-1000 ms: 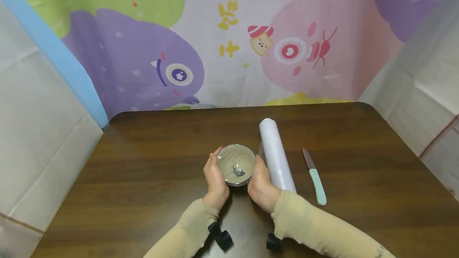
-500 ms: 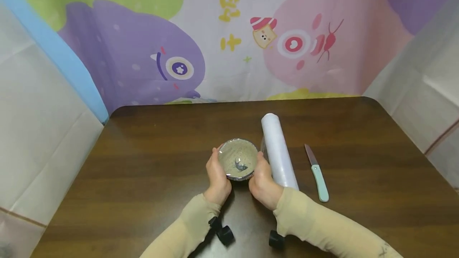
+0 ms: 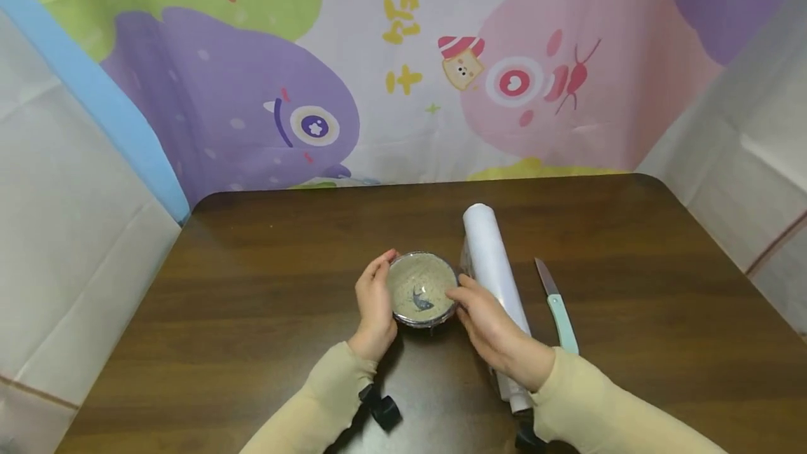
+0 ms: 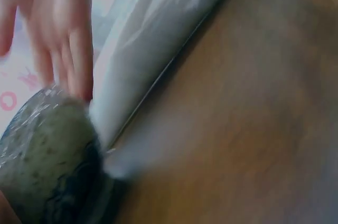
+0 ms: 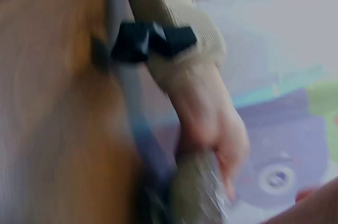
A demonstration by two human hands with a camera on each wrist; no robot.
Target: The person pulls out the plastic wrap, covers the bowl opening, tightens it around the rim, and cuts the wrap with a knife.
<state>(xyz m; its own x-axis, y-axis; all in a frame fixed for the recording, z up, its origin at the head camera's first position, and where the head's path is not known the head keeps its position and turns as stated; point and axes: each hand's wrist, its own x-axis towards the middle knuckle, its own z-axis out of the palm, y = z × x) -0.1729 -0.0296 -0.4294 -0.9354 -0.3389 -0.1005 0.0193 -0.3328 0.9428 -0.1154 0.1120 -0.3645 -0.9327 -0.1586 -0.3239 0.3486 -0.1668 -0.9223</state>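
Note:
A small speckled grey-green bowl [image 3: 424,286] has a dark rim and a dark bird- or fish-like figure inside. Clear plastic film shines over its mouth and edge in the left wrist view, where the bowl [image 4: 50,150] appears close up. My left hand [image 3: 374,303] holds the bowl's left side. In the right wrist view that left hand [image 5: 214,121] is blurred but curves round the bowl. My right hand [image 3: 494,324] is at the right rim, fingertips right at the edge. Seen from the left wrist, the right hand's fingers [image 4: 79,65] are straight and its thumb stands apart.
A white roll of plastic wrap [image 3: 494,258] lies lengthwise just right of the bowl, partly under the right forearm. Farther right is a knife [image 3: 557,307] with a mint-green handle, its blade pointing away. A cartoon-print curtain [image 3: 403,132] hangs behind the brown table [image 3: 265,300].
The right hand has loosened from the bowl's side and swung outward to the right, its forearm now covering the knife handle's end. The left hand keeps its hold on the bowl.

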